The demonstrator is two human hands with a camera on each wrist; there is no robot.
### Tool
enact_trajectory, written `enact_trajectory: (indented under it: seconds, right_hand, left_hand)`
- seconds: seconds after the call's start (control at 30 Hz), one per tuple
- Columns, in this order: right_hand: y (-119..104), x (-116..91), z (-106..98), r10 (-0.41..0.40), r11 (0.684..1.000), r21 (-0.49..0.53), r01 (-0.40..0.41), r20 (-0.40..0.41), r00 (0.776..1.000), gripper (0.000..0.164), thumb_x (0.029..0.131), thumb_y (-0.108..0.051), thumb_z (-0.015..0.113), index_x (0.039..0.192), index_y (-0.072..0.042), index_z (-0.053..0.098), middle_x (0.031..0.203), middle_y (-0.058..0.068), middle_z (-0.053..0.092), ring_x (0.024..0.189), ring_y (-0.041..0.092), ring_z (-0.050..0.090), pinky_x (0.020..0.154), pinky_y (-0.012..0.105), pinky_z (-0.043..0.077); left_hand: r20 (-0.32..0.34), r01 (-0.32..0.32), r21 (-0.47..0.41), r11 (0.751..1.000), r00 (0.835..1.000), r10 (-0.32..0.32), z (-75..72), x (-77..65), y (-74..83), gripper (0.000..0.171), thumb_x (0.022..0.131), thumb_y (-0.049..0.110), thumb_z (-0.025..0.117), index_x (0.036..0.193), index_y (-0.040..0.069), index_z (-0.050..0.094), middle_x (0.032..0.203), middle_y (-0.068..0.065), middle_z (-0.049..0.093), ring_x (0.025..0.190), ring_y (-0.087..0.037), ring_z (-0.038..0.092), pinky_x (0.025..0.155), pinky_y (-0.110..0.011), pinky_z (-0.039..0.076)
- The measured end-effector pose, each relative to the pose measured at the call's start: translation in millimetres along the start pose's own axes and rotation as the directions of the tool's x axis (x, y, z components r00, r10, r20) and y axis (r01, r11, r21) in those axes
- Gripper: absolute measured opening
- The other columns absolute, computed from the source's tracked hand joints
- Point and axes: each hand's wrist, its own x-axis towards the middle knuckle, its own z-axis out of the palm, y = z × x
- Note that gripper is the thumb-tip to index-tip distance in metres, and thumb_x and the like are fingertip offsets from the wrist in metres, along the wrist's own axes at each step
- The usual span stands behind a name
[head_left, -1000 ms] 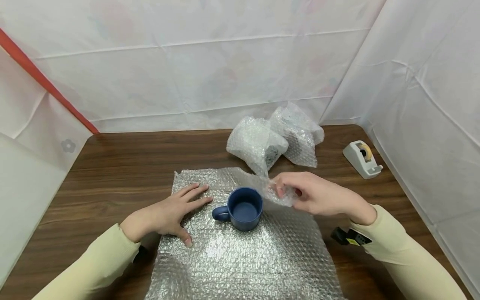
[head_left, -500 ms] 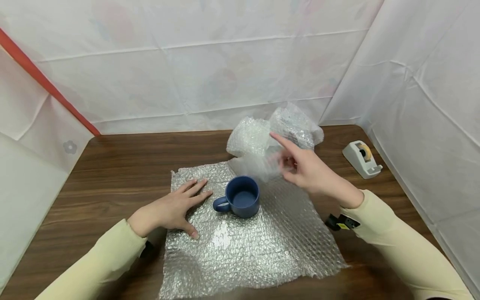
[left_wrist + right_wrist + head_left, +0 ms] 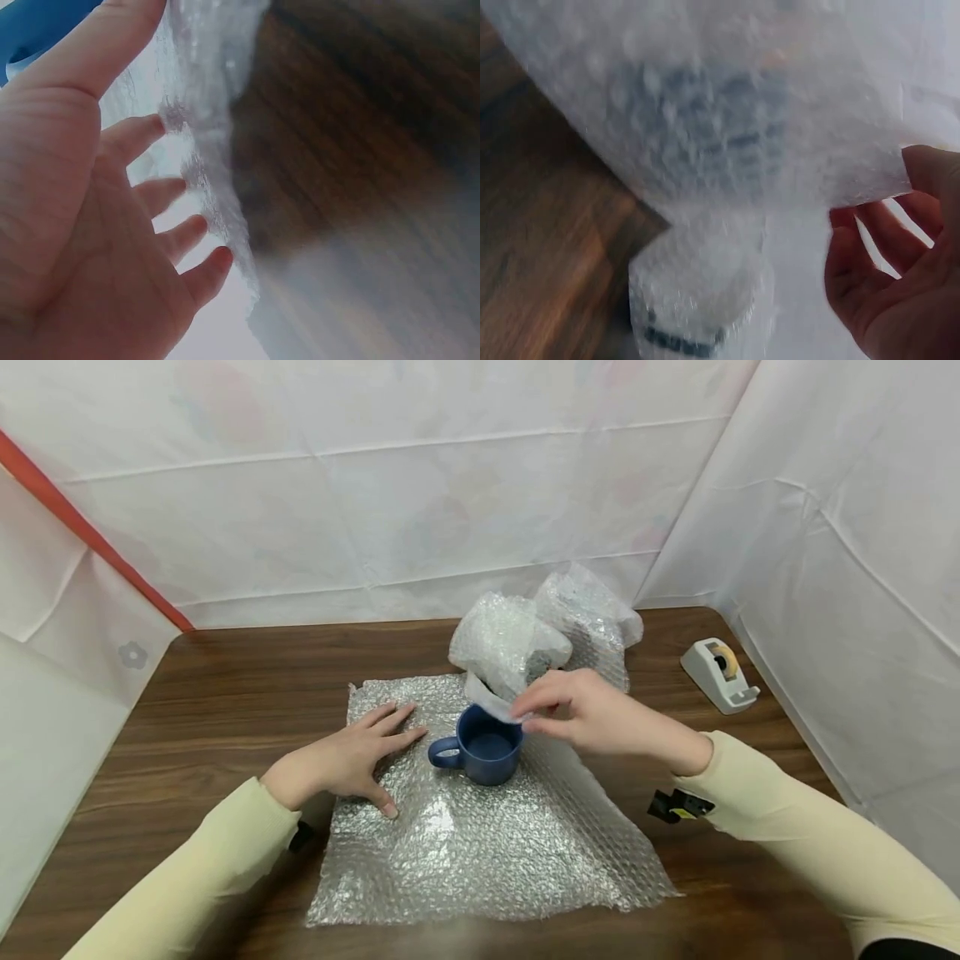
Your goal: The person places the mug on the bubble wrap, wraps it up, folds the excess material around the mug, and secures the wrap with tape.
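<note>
A dark blue mug [image 3: 489, 750] stands upright on a sheet of bubble wrap [image 3: 480, 852], its handle pointing left. Fingers spread, my left hand [image 3: 341, 764] rests on the sheet's left part, beside the mug handle. My right hand [image 3: 592, 714] pinches the far right corner of the wrap between thumb and fingers, lifted and folded over toward the mug's rim. In the right wrist view the raised bubble wrap [image 3: 720, 112] spans the upper part, with the mug's blue showing through it. The left wrist view shows my left hand's straight fingers [image 3: 202, 274] along the wrap's edge.
Two bundles in bubble wrap, a nearer one [image 3: 506, 639] and a farther one [image 3: 592, 614], lie at the back of the wooden table [image 3: 285, 660]. A white tape dispenser [image 3: 720, 675] stands at the right. White sheeting [image 3: 412, 485] hangs behind and at the sides.
My right hand has drawn the wrap's corner up and leftward, from right of the mug to over its rim. The left hand stays spread on the sheet. The sheet and mug have shifted slightly.
</note>
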Motion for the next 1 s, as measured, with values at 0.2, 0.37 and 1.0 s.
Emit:
enact_trajectory:
  seconds: [0.2, 0.37, 1.0]
  right_hand:
    - [1.2, -1.2, 14.6, -0.012, 0.999, -0.033, 0.019, 0.204, 0.979, 0.026, 0.101, -0.024, 0.059, 0.122, -0.014, 0.072, 0.139, 0.003, 0.059, 0.134, 0.023, 0.045, 0.112, 0.046, 0.034]
    - [9.0, -6.7, 19.3, -0.052, 0.998, -0.019, 0.058, 0.238, 0.97, 0.038, 0.099, 0.001, 0.048, 0.132, -0.008, 0.064, 0.146, 0.006, 0.053, 0.141, 0.026, 0.036, 0.116, 0.045, 0.026]
    - [26.6, -16.6, 30.2, -0.098, 0.963, -0.231, 0.142, 0.191, 0.977, 0.051, 0.092, 0.011, 0.058, 0.137, -0.013, 0.062, 0.15, 0.0, 0.049, 0.142, 0.027, 0.036, 0.11, 0.044, 0.037]
  left_hand:
    - [-0.159, -0.139, 0.023, 0.99, 0.977, 0.141, 7.5, -25.4, 0.7, 0.079, 0.077, 0.048, 0.08, 0.142, 0.01, 0.055, 0.158, -0.015, 0.032, 0.142, -0.041, 0.031, 0.109, -0.058, 0.033]
    - [-0.25, -0.292, 0.077, 0.953, 0.92, 0.302, 19.4, -59.9, 0.8, 0.058, 0.075, -0.008, 0.073, 0.126, 0.02, 0.068, 0.144, -0.009, 0.052, 0.129, -0.034, 0.049, 0.1, -0.052, 0.046]
    - [-0.502, -0.518, -0.002, 0.855, 0.74, 0.448, 28.6, -82.4, 17.5, 0.021, 0.104, 0.028, 0.053, 0.107, 0.026, 0.074, 0.118, 0.005, 0.066, 0.107, -0.016, 0.059, 0.097, -0.022, 0.04]
